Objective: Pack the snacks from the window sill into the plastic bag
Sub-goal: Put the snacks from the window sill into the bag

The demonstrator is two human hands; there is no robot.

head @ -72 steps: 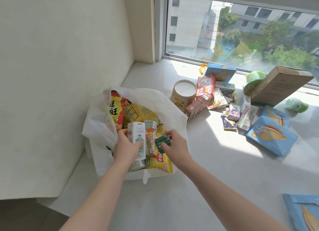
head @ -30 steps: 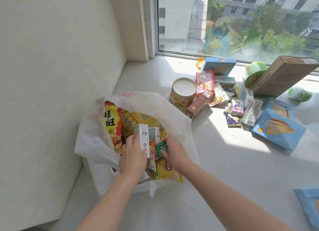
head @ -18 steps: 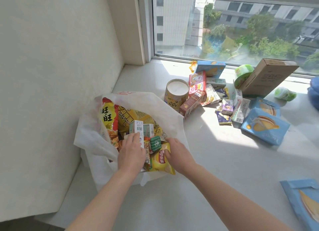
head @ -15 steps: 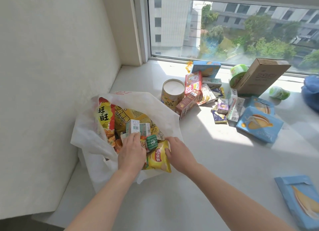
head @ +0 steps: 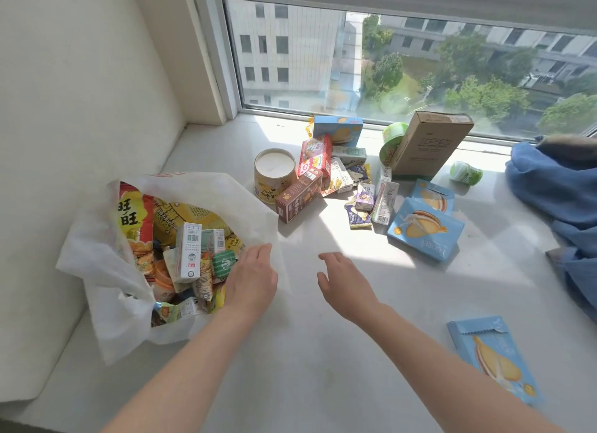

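beyond both empty, loose-fingered hands, left hand point(head: 252, 279) beside plastic bag point(head: 106, 271), lie snacks point(head: 336, 174).

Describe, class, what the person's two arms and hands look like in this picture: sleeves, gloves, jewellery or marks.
Both forearms are bare up to the picture's lower edge, with no sleeve in view. The left hand and right hand wear no gloves, and no ring, watch or bracelet shows on either wrist. No marks are visible.
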